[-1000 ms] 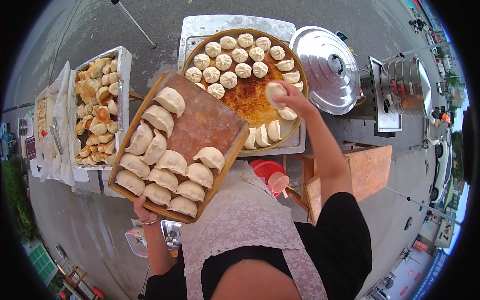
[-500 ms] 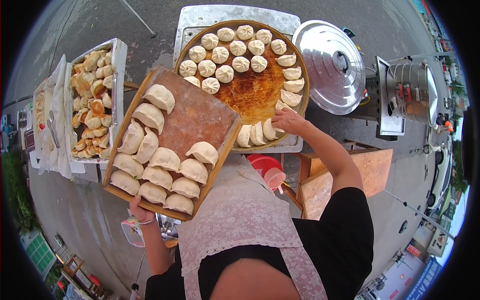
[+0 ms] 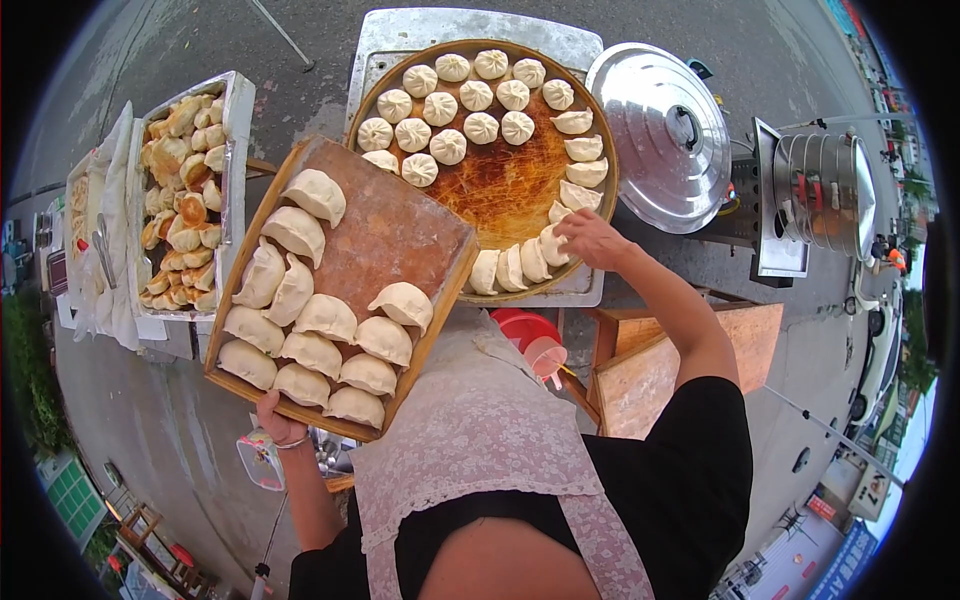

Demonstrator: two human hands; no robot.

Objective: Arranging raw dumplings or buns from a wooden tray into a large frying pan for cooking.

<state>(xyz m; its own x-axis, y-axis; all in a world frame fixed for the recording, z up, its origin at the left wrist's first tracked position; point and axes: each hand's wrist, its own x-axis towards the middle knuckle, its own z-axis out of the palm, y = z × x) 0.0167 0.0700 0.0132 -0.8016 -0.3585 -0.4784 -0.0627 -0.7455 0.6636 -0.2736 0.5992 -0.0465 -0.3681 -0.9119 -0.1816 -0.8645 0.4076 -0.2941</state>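
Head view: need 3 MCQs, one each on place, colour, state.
1. Where does the steel lid lie?
A. right of the round pan
B. on the wooden tray
C. left of the metal tray

2. What colour is the bucket below the round pan?
A. blue
B. red
C. green

3. What is the left hand doing?
A. hanging free
B. gripping the lid
C. holding up the wooden tray of raw dumplings

Answers: 1 A, it rests beside the pan's right rim; 2 B, red rim shows; 3 C, the hand supports the tray's near edge.

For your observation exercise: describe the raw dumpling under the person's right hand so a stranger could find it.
Start at the big round pan. Follow its right rim to the right hand. The dumpling at the fingertips closes the crescent row, unlike the round pleated buns at the far left.
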